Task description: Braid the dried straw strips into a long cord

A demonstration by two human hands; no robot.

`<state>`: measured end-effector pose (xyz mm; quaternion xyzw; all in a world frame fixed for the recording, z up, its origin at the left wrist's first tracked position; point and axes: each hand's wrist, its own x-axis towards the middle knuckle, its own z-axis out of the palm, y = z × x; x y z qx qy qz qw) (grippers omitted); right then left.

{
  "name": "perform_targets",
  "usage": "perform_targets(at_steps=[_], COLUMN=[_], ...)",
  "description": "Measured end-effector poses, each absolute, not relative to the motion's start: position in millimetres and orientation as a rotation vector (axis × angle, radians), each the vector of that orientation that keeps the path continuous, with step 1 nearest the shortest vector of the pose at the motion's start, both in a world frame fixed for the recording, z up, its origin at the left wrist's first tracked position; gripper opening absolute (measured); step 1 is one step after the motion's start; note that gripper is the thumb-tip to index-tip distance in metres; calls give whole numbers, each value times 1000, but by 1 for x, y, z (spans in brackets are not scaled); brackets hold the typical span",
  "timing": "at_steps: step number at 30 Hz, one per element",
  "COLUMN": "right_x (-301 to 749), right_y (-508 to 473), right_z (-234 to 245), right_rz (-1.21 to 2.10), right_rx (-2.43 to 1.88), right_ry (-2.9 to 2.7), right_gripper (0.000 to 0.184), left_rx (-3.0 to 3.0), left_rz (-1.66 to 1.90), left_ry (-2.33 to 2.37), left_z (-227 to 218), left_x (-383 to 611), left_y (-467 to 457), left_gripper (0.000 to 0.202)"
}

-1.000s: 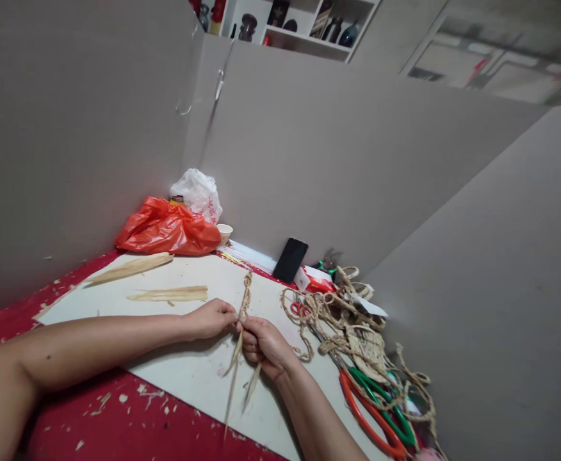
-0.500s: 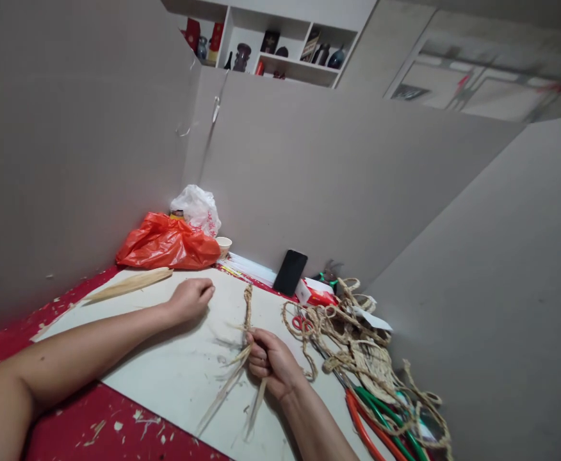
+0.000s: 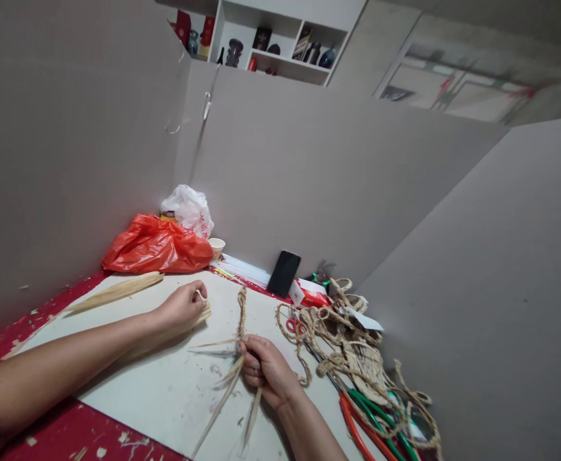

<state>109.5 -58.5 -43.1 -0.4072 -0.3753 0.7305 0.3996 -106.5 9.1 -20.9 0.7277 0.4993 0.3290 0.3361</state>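
My right hand [image 3: 266, 371] is closed around a half-made straw braid [image 3: 241, 311]. The plaited part runs away from me on the white board [image 3: 165, 390]; loose straw strands [image 3: 223, 397] trail toward me below the fist. My left hand [image 3: 182, 308] lies further left on the board, fingers curled over a pale bundle of straw strips [image 3: 202, 314]. A second, longer straw bundle [image 3: 112, 292] lies beyond it near the board's left edge.
A tangle of braided straw rope [image 3: 352, 339] and red and green scissors [image 3: 371, 416] lie at the right. A black phone [image 3: 284, 274], a paper cup [image 3: 216, 246], an orange bag [image 3: 155, 246] and a white bag [image 3: 189, 208] sit by the grey partition walls. The table is red.
My left hand let go of the braid, moved left and closed on the straw bundle. My right hand kept hold of the braid. The view tilted upward slightly.
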Motion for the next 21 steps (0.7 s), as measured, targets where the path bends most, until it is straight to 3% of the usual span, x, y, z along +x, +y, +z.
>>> perform_targets(at_steps=[7,21], right_x=[100,97], right_y=[-63,-64], right_z=[-43,-42], right_rz=[1780,1762], right_rx=[-1090,-1123], right_ry=[-982,-1048], right_gripper=[27,27], left_rx=[1245,914], left_rz=[765,735], left_ry=[846,709], left_z=[-20,-24], left_x=[-83,-69], left_y=[-19,-31], left_gripper=[50,57])
